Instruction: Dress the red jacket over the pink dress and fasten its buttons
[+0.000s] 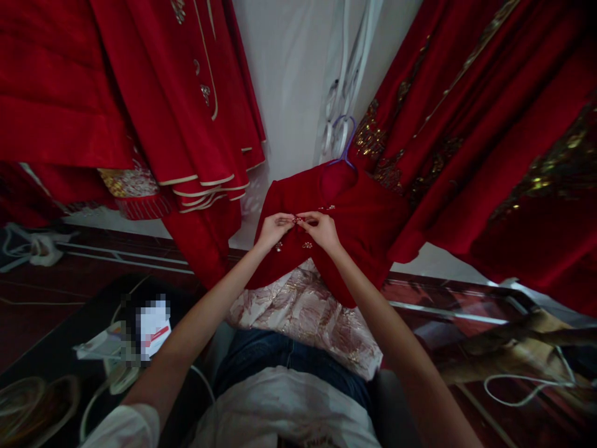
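Note:
A red jacket point(373, 214) hangs on a purple hanger point(345, 149) in front of me, its lower part over a cream and gold brocade skirt point(280, 295). At the jacket's front, my left hand point(276, 228) and my right hand point(321, 229) meet, fingertips almost touching. Both pinch a small ornate frog fastener point(297, 219) on the front opening; its details are partly hidden by the fingers. Below the hands sit two more jewelled fasteners point(306, 245), one on either side of the opening. Another fastener point(331, 207) lies just above my right hand.
Red garments with pale piping point(209, 149) hang at the left, and gold-embroidered red garments point(448, 112) at the right. A dark table point(56, 336) at the lower left bears a blurred white box and cable. White rack bars point(448, 311) run near the floor.

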The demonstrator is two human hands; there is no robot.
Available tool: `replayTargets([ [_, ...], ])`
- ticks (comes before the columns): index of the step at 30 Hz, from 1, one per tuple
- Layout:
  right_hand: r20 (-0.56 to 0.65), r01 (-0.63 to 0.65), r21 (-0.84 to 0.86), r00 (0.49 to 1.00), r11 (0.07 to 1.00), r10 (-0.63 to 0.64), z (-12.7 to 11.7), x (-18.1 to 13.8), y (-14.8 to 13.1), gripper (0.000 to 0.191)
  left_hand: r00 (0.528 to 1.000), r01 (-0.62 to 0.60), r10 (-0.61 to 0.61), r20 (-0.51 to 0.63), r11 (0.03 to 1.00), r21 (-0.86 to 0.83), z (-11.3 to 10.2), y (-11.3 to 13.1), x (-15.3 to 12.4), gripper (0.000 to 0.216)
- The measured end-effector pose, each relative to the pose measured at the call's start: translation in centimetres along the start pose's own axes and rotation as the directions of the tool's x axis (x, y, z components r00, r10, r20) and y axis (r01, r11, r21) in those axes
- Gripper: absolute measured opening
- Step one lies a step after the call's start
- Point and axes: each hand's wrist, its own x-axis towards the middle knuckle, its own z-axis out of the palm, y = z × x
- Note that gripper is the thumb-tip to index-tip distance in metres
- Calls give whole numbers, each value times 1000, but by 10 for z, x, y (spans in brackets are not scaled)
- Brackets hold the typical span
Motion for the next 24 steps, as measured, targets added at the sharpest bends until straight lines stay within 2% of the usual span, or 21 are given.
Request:
replayTargets([
  [3, -57, 6, -86, 998, 996, -10, 5, -3, -3, 21, 1000, 10, -10, -23, 1000, -3, 2, 0, 0, 16],
  [8, -128, -20, -78, 992, 997, 10, 14, -6, 0, 22, 999, -21, 21, -26, 1000, 10, 5, -6, 2, 16],
  [14, -75, 11, -161, 997, 987, -24, 6, -9, -2, 23, 995, -99, 97, 18, 987, 127, 3, -14, 5, 16],
  [19, -80, 18, -231, 996, 973, -37, 5, -9, -7, 20, 994, -83, 75, 79, 992, 94, 0, -14, 9, 16],
  [21, -98, -16, -218, 995, 976, -6, 8, -9, -10, 20, 989, -77, 67, 130, 994, 78, -1, -13, 10, 17],
  [24, -91, -139, -98, 987, 985, 130, 9, -15, -15, 28, 974, -106, 79, 212, 988, 116, -8, -9, 8, 18],
])
